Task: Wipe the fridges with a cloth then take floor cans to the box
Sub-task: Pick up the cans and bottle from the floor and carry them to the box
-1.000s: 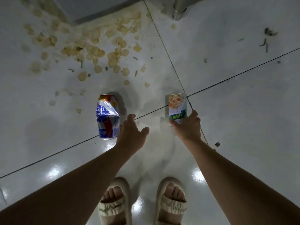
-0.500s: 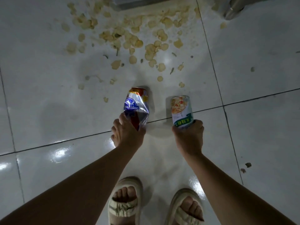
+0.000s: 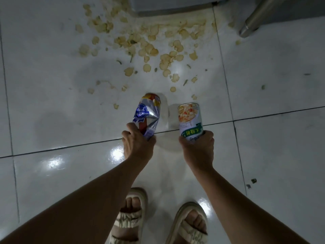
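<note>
Glossy white floor tiles (image 3: 52, 111) littered at 12 o'clock with chips (image 3: 149, 50): left hand (image 3: 137, 147) fingers curled round crushed beer can (image 3: 147, 115), right hand (image 3: 197, 148) round food can (image 3: 190, 118), both held; likely to slip from end-only grips, or feet to skid on crumbs.

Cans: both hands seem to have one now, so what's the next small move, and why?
Probably lift both straight up and turn toward the box, which is out of view. The left hand grips the crushed beer can and the right hand grips the food can, each by its near end. No other can shows among the spilled chips.
</note>
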`<action>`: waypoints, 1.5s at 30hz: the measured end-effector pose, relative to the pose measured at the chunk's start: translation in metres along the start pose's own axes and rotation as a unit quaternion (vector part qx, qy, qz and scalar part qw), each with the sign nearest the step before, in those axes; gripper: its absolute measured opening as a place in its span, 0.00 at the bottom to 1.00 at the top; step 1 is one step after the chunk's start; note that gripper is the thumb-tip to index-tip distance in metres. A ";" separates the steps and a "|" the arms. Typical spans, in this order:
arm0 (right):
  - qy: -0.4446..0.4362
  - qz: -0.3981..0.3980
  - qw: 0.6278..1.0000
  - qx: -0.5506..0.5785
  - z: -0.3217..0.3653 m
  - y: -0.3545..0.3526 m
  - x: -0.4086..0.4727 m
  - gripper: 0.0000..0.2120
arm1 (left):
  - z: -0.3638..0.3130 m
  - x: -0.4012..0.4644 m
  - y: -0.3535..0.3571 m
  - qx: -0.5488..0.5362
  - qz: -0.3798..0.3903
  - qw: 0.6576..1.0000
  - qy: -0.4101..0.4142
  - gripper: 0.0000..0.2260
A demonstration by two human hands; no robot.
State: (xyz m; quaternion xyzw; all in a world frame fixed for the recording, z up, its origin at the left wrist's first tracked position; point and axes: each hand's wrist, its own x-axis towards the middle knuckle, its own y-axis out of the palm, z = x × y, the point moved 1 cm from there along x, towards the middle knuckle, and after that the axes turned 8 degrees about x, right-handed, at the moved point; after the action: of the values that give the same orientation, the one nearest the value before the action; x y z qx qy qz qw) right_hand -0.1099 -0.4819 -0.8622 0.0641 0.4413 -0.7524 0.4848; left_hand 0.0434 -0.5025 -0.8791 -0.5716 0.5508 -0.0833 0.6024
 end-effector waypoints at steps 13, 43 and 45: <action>-0.010 -0.035 0.999 0.012 0.147 -0.185 -0.125 0.26 | -0.105 -0.151 -0.218 0.024 -0.020 0.988 0.150 0.22; 0.086 -0.260 0.934 0.228 0.268 -0.536 -0.437 0.24 | -0.264 -0.506 -0.479 0.002 0.073 0.851 0.520 0.27; 0.099 -0.295 0.917 0.252 0.252 -0.558 -0.462 0.23 | -0.272 -0.537 -0.473 0.011 0.091 0.826 0.557 0.27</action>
State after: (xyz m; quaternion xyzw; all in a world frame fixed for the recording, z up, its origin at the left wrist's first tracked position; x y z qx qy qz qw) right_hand -0.2239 -0.2751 -0.1322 0.1250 0.2818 -0.9372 0.1630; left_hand -0.1166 -0.4300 -0.1338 -0.3687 0.8411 -0.3385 0.2048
